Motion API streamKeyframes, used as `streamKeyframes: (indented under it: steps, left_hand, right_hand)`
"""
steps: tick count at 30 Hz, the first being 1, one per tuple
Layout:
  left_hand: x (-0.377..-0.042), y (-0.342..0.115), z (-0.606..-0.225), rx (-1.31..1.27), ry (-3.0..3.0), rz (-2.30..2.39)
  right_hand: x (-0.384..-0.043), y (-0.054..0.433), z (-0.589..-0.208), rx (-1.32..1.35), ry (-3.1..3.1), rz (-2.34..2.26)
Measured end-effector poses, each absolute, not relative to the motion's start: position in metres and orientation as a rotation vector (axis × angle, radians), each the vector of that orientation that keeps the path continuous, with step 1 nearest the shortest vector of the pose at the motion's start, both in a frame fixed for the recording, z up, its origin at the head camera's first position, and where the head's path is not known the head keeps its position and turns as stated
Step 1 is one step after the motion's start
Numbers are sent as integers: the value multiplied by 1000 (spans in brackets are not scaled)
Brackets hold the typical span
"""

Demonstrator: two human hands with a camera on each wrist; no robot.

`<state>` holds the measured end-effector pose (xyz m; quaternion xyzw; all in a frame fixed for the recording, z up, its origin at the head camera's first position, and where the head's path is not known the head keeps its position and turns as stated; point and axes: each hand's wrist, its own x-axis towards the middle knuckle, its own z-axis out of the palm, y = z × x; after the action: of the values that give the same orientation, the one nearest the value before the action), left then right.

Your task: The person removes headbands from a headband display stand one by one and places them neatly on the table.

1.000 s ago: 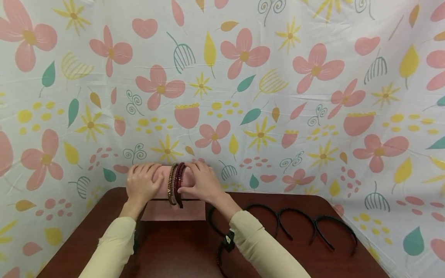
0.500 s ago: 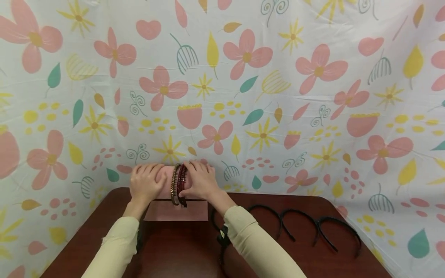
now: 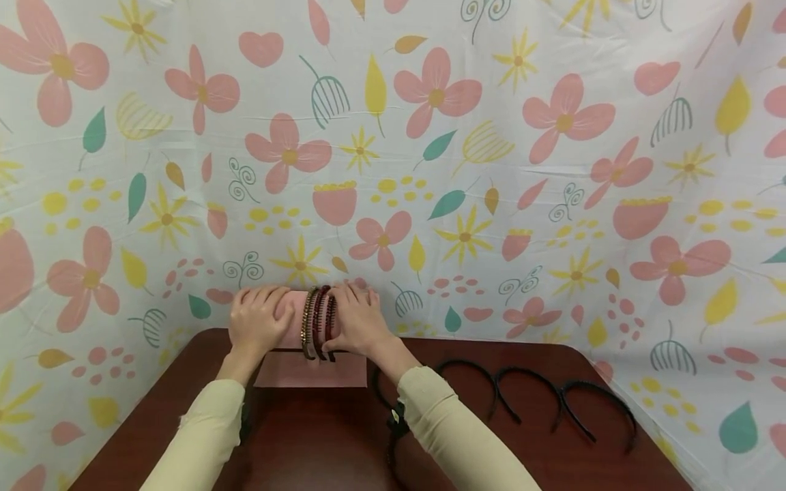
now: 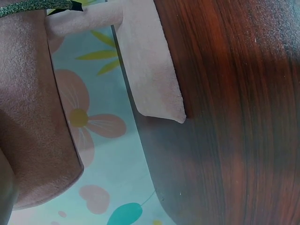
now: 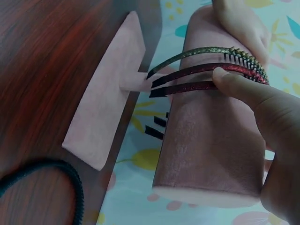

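Note:
A pink fabric-covered headband stand (image 3: 296, 322) with a rounded bar rises from a flat base (image 5: 105, 93). Across the bar sit a gold beaded headband (image 5: 201, 51) and two red beaded headbands (image 5: 190, 70), teeth facing the bar. My left hand (image 3: 258, 320) grips the bar's left end, fingers over the top and thumb in front. My right hand (image 3: 362, 324) pinches the rightmost red headband (image 5: 192, 87) with its thumb low in front; its other fingers go over the top and their tips are hidden. The left wrist view shows the bar (image 4: 33, 93), with no fingers clearly visible.
Several dark headbands (image 3: 529, 373) lie in a row on the right of the brown table (image 3: 319, 436). Another, with a dark bow (image 3: 398, 421), lies partly under the right forearm. A flower-patterned cloth (image 3: 393, 164) hangs right behind the stand.
The rightmost red headband has shifted slightly right along the bar, opening a gap from the middle one. My right hand moved with it; my left hand stays on the bar.

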<state>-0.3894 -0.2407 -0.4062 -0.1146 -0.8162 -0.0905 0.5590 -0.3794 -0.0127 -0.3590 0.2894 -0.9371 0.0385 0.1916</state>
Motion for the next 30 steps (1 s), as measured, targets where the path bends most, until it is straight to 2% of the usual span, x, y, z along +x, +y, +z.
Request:
streamKeyframes:
  steps: [30]
  left_hand:
    - [-391, -241, -407, -268, -1929, -219]
  right_hand:
    - [-388, 47, -365, 874, -2528, 183]
